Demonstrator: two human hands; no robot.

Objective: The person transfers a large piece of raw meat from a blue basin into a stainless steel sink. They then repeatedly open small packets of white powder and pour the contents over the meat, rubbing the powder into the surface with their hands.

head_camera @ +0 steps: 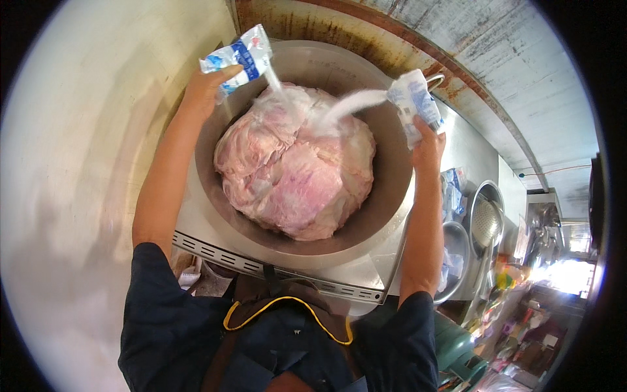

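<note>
A large metal pot (pixel 387 206) holds a big mound of raw, pale pink meat (pixel 299 171). My left hand (pixel 205 90) grips a white and blue plastic packet (pixel 245 56) above the pot's far left rim, and a white granular stream (pixel 272 78) falls from it onto the meat. At the right rim my right hand (pixel 428 139) holds a second white and blue packet (pixel 415 100), tilted toward the middle. A wider white stream (pixel 355 102) arcs from that one onto the top of the meat. Both packets bear writing.
The pot stands on a metal stove top with a slotted front edge (pixel 274 272). To the right are more packets (pixel 454 188), a metal basin (pixel 453 245) with plastic bags inside, and a perforated metal strainer (pixel 487 223) in a bowl. A green gas cylinder (pixel 450 338) stands low at right. A wall (pixel 98 147) rises at left.
</note>
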